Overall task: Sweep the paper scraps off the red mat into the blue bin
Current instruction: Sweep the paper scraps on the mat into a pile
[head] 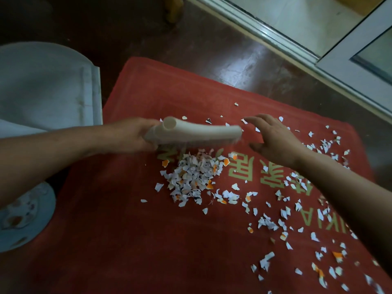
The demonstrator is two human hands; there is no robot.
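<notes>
Scraps (297, 234) lie loose on the near right part of the red mat (118, 240), below the right forearm. A gathered pile (192, 177) sits further in, just under the brush and nearer than the fingers of both hands. The left hand (135, 134) is wrapped around one end of a pale brush (197, 132), whose bristles hang just above the pile. The right hand (273, 139) hovers beside the brush's far end with fingers spread and holding nothing. A few scraps lie beyond the fingertips. The pale blue bin (25, 225) stands at the mat's left edge, under the left forearm. I judge the gathering step is in hand; next the far scraps must be pulled toward the pile.
</notes>
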